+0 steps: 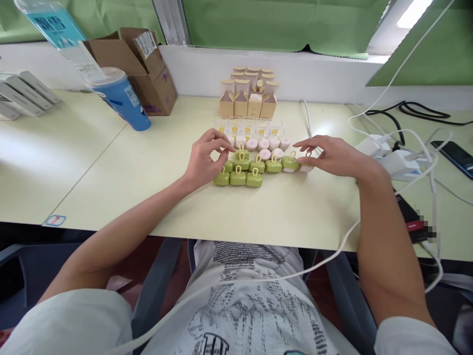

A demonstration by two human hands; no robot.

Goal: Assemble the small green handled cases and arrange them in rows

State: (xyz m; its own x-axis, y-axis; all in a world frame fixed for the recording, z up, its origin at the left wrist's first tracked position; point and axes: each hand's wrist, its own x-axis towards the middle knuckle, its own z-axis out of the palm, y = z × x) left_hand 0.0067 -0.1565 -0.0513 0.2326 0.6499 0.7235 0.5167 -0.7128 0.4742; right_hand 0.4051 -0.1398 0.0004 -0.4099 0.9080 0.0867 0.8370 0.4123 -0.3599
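Several small glossy green cases with pale yellow loops (237, 178) stand in uneven rows on the table. My left hand (207, 157) hovers at the left end of these rows, thumb and fingers curved but apart, partly covering the nearest cases. Behind the green cases sit several pale pink rounded pieces (263, 144). At the right end, a green case (290, 162) rests over a pink piece. My right hand (328, 154) is beside it, fingers spread, its thumb close to or touching another pink piece (305, 168) with a yellow loop. Whether it touches is unclear.
Clear plastic packs with yellow stickers (247, 129) and open small cardboard boxes (242, 104) stand behind. A blue cup (123, 101), bottle (62, 34) and carton (148, 74) are left. White cables (417, 133), chargers (401, 165) and a phone (456, 157) lie right; one cable crosses my lap.
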